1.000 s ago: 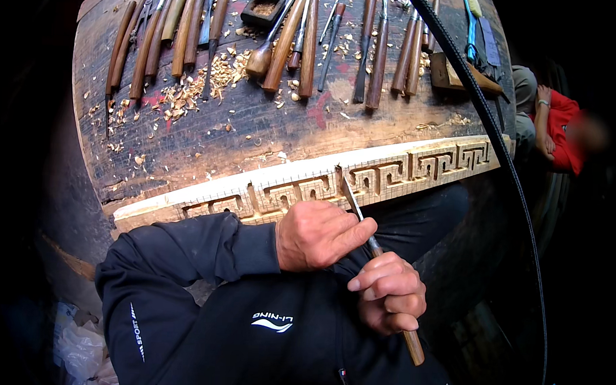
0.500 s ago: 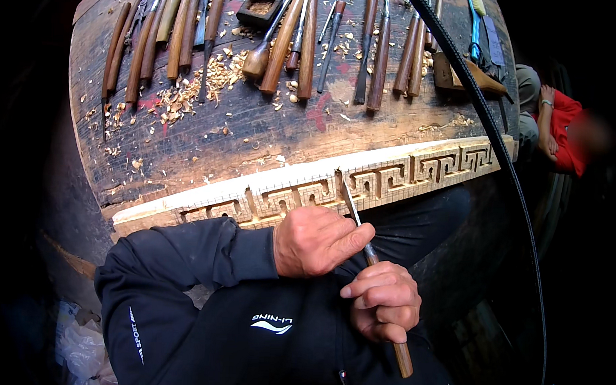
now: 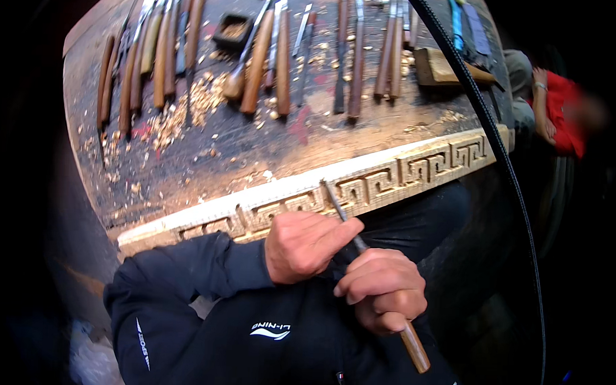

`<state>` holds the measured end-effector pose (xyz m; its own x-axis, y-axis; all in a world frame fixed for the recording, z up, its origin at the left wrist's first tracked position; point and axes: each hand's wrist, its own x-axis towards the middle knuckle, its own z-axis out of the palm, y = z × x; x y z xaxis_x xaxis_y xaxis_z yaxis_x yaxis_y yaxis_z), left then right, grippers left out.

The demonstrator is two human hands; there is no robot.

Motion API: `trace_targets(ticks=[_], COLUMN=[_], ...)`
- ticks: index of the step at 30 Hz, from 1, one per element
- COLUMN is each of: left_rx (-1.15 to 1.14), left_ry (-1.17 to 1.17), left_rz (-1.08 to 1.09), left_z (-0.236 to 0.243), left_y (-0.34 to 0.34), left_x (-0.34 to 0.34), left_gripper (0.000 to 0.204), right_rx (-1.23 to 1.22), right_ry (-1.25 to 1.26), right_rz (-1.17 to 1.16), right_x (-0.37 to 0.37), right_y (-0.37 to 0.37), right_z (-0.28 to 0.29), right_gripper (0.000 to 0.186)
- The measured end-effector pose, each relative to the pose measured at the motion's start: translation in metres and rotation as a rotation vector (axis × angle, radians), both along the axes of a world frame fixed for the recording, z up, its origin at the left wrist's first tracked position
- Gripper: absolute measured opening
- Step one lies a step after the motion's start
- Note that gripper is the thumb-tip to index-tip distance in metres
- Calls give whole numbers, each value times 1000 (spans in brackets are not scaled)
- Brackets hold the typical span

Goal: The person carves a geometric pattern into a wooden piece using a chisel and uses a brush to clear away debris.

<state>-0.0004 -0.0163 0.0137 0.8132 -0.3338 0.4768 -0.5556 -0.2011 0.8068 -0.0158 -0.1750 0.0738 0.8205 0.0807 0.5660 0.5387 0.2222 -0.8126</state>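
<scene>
A long pale wooden board (image 3: 390,176) with a carved, pencil-gridded meander pattern lies slantwise along the near edge of the bench. I hold a carving chisel (image 3: 415,347) with a brown wooden handle in both hands. My left hand (image 3: 305,244) is closed around its metal shank, the wrist close to the board's near side. Lower down, my right hand (image 3: 384,290) wraps around the handle, whose butt sticks out below the fist. The blade slants up to the left, its tip at a groove near the middle of the board. The left forearm hides part of the board's left end.
Several wooden-handled chisels (image 3: 164,62) lie in a row across the far bench (image 3: 241,153). Near them are wood shavings (image 3: 189,107), a small dark square box (image 3: 233,31) and a wooden block (image 3: 436,66). A black cable (image 3: 471,83) crosses the right side. A person in red (image 3: 569,123) sits beyond it.
The view has shifted a little. The chisel leans more, its handle end swung slightly right and up, while its tip stays by the same groove. Both hands keep their grip.
</scene>
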Motion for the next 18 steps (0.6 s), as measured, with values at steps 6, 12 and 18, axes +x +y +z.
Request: trace_targets(ticks=[6, 12, 18], left_rx=[106, 240, 397], left_ry=[-125, -128, -60], left_rz=[-199, -354, -381], left_z=[6, 15, 30], left_y=[15, 16, 17], left_x=[2, 7, 6], left_gripper=[44, 47, 48], right_rx=[-4, -133, -380], right_ry=[-32, -68, -165], right_rz=[352, 285, -25], right_x=[6, 0, -10], right_y=[-27, -44, -61], right_z=[12, 15, 9], right_gripper=[54, 53, 40])
